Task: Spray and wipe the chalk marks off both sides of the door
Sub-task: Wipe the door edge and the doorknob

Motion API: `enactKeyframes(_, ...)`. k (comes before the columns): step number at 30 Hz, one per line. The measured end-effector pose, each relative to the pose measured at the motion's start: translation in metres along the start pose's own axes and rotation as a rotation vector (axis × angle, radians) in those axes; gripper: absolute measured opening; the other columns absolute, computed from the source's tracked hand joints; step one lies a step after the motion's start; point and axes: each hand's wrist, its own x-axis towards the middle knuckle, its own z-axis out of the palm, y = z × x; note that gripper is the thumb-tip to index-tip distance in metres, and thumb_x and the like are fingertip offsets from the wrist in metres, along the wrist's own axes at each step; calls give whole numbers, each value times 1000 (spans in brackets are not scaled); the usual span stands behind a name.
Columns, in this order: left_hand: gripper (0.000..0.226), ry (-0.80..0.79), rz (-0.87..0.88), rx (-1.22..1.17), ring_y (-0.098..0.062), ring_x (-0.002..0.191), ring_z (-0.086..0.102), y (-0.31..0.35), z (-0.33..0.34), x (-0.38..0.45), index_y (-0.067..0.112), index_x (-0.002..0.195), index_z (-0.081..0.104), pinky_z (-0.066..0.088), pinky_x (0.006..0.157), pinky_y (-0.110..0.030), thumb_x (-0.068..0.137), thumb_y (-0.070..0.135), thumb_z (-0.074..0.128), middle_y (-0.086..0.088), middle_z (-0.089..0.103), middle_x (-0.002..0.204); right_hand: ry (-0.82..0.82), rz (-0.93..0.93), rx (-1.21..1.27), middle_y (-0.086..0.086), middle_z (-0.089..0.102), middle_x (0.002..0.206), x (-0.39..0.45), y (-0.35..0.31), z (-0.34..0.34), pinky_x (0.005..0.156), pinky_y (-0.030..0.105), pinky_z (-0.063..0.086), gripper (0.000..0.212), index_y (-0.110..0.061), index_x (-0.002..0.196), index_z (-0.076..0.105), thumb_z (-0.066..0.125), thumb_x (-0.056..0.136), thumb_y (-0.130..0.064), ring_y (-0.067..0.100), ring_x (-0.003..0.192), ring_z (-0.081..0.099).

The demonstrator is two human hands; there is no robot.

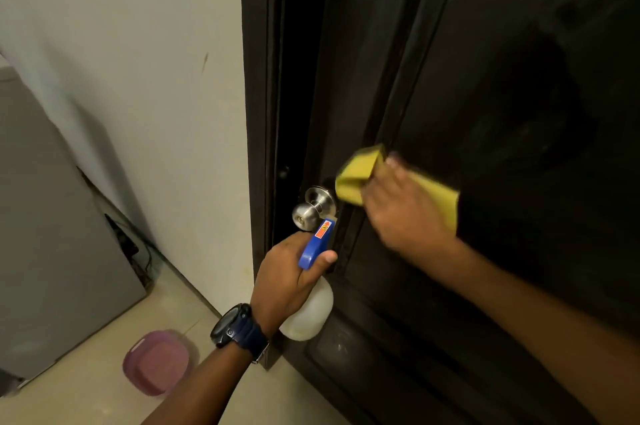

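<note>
- Head view, nearest first: left hand (289,272) grips the spray bottle (308,313) by the neck, fingers curled round it, thumb lying along the blue trigger head (317,244). Nozzle points toward the door, just below the knob (313,206). Watch (235,326) on the left wrist.
- Bottle body is white and opaque; how much liquid is in it cannot be told.
- Right hand (405,206) presses the yellow cloth (360,178) flat on the door (519,95), fingers fairly straight over the cloth; blurred, so probably mid-wipe. Cloth sits just right of the knob, at the edge of the raised panel.
- Progress, judged: panel above the cloth is dark with dull smears, no clear chalk lines; faint pale specks show on the lower panel (341,338), which may still need wiping. Other side of the door is out of sight, so its state cannot be told.
- Floor, left of the door: purple basin (156,365), contents not discernible.
- Farther left: grey cabinet (52,234) against the wall (138,43), cables behind it.
</note>
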Motion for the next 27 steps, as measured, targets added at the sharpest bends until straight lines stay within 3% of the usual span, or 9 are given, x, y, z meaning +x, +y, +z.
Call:
enactKeyframes(4,62,-23,27,-17,2,83,58,-14,-5,-6,32,93,56,39,66,-10,86,86,29,24,52,78,-327,-351,-42,27,27,159,-49,-83,38,114,59,-13,54,8,149,36,28,105,-22,43,151,14)
enactKeyframes(6,61,-24,22,-26,0,83,58,-19,-10,-8,33,93,56,38,66,-12,86,87,28,24,53,78,-296,-363,-76,24,30,160,-45,-68,31,113,61,-20,54,6,149,37,32,104,-23,38,151,20)
enactKeyframes(8,61,-36,22,-31,-1,79,58,-22,-14,-8,34,92,56,39,66,-17,86,87,27,24,53,79,-204,-319,-75,21,49,149,-36,-39,20,120,62,-11,48,4,140,53,33,101,-15,34,143,42)
enactKeyframes(11,71,-43,8,-74,-3,72,57,-26,-18,-7,30,95,59,43,68,-22,83,90,25,23,55,82,-68,-86,-82,22,61,134,-9,34,-28,122,62,-1,41,3,130,60,38,99,-9,37,133,53)
enactKeyframes(14,75,-51,1,-97,-3,69,56,-28,-19,-4,28,94,59,41,66,-20,81,92,23,20,55,79,309,301,-215,23,59,134,38,120,-89,115,66,1,35,4,131,56,35,105,-6,40,139,45)
enactKeyframes(17,77,-52,-16,-105,-4,66,55,-32,-19,0,26,92,58,41,64,-19,81,93,22,18,54,77,369,444,-296,25,43,150,73,159,-117,120,58,0,44,5,145,39,18,109,-11,40,149,26)
enactKeyframes(19,76,-50,-42,-106,-3,65,54,-36,-19,2,27,94,58,40,63,-18,80,93,22,19,54,77,411,494,-325,28,49,145,90,147,-106,122,54,14,40,7,141,44,24,109,-7,45,142,37)
enactKeyframes(24,80,-53,-88,-97,-3,64,54,-59,-20,-1,24,95,61,37,62,-16,81,92,23,19,55,77,398,279,-196,26,63,94,80,54,-36,110,55,39,20,5,108,60,42,102,-1,42,95,62)
enactKeyframes(27,89,-42,-101,-113,-8,70,59,-76,-26,-13,14,99,67,45,63,-22,83,91,24,6,64,82,211,8,-79,25,65,109,43,-26,17,111,52,41,27,4,118,60,40,102,-6,41,107,61)
